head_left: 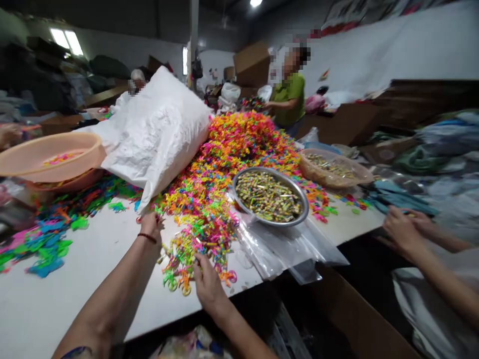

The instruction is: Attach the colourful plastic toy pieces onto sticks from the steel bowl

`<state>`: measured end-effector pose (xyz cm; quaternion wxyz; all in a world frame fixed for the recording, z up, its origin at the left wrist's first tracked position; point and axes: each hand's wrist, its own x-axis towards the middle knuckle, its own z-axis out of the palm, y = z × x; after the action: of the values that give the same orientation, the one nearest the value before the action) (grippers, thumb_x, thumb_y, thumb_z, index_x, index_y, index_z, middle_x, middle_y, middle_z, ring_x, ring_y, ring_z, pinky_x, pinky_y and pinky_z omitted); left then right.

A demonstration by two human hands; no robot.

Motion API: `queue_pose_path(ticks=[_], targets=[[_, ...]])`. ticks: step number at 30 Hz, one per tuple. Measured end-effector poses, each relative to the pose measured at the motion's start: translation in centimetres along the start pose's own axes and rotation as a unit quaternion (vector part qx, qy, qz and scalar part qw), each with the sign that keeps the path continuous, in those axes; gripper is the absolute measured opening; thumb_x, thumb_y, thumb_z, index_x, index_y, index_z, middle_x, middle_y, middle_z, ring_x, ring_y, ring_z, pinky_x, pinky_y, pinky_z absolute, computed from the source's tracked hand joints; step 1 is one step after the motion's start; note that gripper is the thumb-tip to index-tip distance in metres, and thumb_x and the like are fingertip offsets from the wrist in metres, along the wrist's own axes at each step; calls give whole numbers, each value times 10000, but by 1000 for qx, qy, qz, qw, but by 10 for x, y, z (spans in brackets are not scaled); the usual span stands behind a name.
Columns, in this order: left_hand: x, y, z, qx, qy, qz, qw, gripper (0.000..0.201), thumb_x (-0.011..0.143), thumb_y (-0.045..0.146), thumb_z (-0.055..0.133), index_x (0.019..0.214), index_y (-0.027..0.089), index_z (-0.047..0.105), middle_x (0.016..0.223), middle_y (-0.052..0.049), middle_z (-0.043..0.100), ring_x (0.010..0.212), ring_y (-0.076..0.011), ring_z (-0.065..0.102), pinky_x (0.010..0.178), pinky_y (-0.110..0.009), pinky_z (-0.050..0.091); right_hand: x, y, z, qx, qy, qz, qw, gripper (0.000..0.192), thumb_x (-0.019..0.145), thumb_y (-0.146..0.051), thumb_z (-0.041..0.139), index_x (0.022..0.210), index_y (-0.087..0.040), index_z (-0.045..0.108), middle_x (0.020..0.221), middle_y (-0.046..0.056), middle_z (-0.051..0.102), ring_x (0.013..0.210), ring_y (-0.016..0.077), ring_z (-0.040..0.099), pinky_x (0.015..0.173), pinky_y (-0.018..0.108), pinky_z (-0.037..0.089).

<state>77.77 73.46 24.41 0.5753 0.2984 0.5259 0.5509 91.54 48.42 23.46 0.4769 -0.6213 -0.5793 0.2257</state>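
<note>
Both hands at the near edge of a heap of small bright plastic pieces on the white counter.

The left hand rests fingers down at the heap's fringe, its grip hidden; the right hand lies spread among loose pieces, clamped on nothing. A round metal bowl of small yellowish sticks sits on clear plastic bags beside them.

Toy-sorting workshop (heaped plastic pieces)
</note>
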Motion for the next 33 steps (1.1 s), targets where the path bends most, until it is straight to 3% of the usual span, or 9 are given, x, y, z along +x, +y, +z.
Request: queue_pose_path(ticks=[5, 8, 11, 18, 23, 27, 29, 31, 33], targets=[[-30, 6, -33, -68, 4, -95, 993, 137, 774, 31, 601, 723, 145, 543, 694, -38, 620, 672, -108, 627, 669, -196, 541, 2, -4, 8, 36, -44, 60, 997, 332, 965, -364, 394, 1172, -180, 578, 1057, 124, 709, 999, 253, 685, 882, 396, 544], [-60, 10, -57, -135, -93, -140, 977, 170, 771, -2, 608, 880, 128, 611, 871, -95, 705, 760, -120, 680, 705, -190, 555, 3, -11, 12, 58, -69, 65, 994, 313, 963, -372, 419, 1159, -183, 573, 1015, 106, 706, 955, 227, 681, 864, 364, 529], [-94, 12, -74, -160, -165, -141, 963, 320, 741, -8, 649, 1016, 152, 606, 928, -85, 718, 809, -148, 709, 726, -220, 574, 1, -19, 13, 80, -81, 63, 992, 305, 960, -380, 436, 1153, -187, 571, 991, 93, 701, 939, 216, 668, 847, 345, 515], [-151, 10, -79, -110, -195, -128, 966, 381, 640, 113, 812, 950, 167, 598, 764, 6, 649, 753, -162, 701, 695, -243, 570, -1, -31, 16, 101, -65, 86, 989, 351, 920, -441, 536, 1150, -184, 602, 918, 43, 628, 827, 170, 590, 781, 297, 482], [-193, -9, -80, 36, -259, -86, 961, 416, 683, 352, 844, 1021, 172, 682, 965, -62, 705, 818, -162, 662, 709, -238, 531, -9, -41, 11, 174, -63, 144, 972, 432, 849, -463, 634, 1181, -187, 644, 782, 1, 579, 695, 134, 500, 640, 253, 455], [-190, -22, -82, 156, -324, -45, 932, 468, 644, 491, 837, 999, 204, 734, 873, -60, 712, 656, -175, 609, 574, -273, 491, -2, -34, 1, 200, -67, 162, 964, 533, 759, -514, 741, 1186, -201, 682, 659, -43, 493, 572, 93, 365, 506, 219, 325], [-187, -16, -81, 212, -358, 10, 909, 399, 637, 506, 831, 908, 221, 761, 892, -78, 722, 722, -214, 633, 634, -309, 523, -1, -34, -8, 196, -64, 147, 967, 477, 751, -507, 754, 1110, -196, 718, 644, -48, 482, 558, 80, 338, 506, 219, 294], [-187, -8, -80, 245, -361, 62, 898, 340, 637, 496, 832, 846, 237, 768, 934, -89, 729, 861, -255, 658, 757, -340, 548, -3, -36, -15, 198, -85, 140, 966, 399, 757, -513, 749, 989, -189, 741, 622, -52, 471, 539, 69, 330, 504, 217, 279], [-188, -4, -78, 227, -319, 76, 917, 398, 609, 473, 857, 924, 251, 759, 954, -78, 726, 917, -254, 663, 818, -340, 553, -6, -37, -16, 211, -115, 152, 959, 373, 760, -528, 741, 904, -185, 721, 597, -59, 469, 512, 63, 343, 492, 210, 278]])
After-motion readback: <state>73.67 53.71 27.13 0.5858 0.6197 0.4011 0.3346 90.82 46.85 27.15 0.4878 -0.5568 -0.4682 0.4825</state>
